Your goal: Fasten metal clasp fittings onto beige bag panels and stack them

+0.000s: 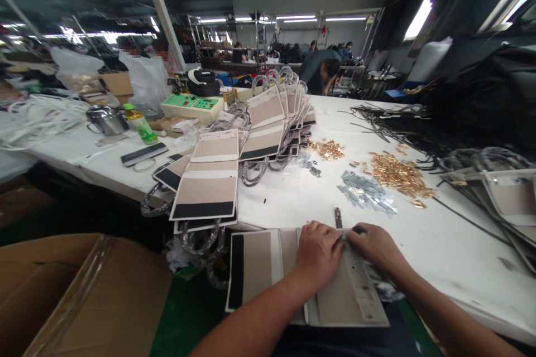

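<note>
Workshop background, strip lights over rear benches; foreground, a long white-topped worktable (288, 201). Wide beige rectangular panel with black end band (335, 301) lies at the table's near edge, mostly on the person's side; its support underneath is hidden. Left hand (320, 248): fingers bent, close together, resting on the panel near its far edge. Right hand (372, 242): thumb and fingers bunched at that same edge. Whether either grips the panel or a small part: cannot tell, contact obscured. Narrow dark metal-looking strip (338, 217) just beyond the fingertips. Heap of flat grey metal pieces (364, 192) and heap of shiny gold-coloured fittings (396, 175) farther in from the near edge.

Handling notes (judgement): left palm should press the panel flat, since the overhang may let it tip. Right fingertips best work square to the edge, lightly, to avoid creasing the beige face.
</note>
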A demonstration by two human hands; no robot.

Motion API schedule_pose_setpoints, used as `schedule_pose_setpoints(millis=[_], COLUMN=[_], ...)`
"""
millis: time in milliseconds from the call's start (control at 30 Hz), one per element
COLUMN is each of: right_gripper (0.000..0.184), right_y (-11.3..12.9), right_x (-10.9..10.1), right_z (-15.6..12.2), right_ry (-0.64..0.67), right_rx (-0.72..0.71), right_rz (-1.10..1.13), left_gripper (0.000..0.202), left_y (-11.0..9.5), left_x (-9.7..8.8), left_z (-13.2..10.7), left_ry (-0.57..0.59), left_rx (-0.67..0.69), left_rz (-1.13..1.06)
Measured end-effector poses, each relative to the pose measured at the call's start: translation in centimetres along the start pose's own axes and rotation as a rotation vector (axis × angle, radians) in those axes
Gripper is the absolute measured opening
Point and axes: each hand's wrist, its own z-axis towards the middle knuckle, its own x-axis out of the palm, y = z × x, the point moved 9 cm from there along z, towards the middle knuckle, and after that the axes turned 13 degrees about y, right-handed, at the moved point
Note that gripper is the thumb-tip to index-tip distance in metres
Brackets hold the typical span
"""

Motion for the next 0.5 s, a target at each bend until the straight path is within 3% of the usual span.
schedule_pose_setpoints(millis=[367, 500], right_gripper=[0.021, 0.01], right_y=[0.47, 0.91], right_x=[0.54, 0.81], right_z=[1.09, 0.71], right_ry=[-0.017, -0.056], right_rx=[-0.035, -0.071], right_rz=[-0.086, -0.079], left_gripper=[0.019, 0.021], left_y=[0.79, 0.76], left_x=[-0.1, -0.42], left_z=[0.25, 0.27], left_ry=[-0.08, -0.088], left_rx=[-0.031, -0.021], left_rz=[-0.071, -0.056])
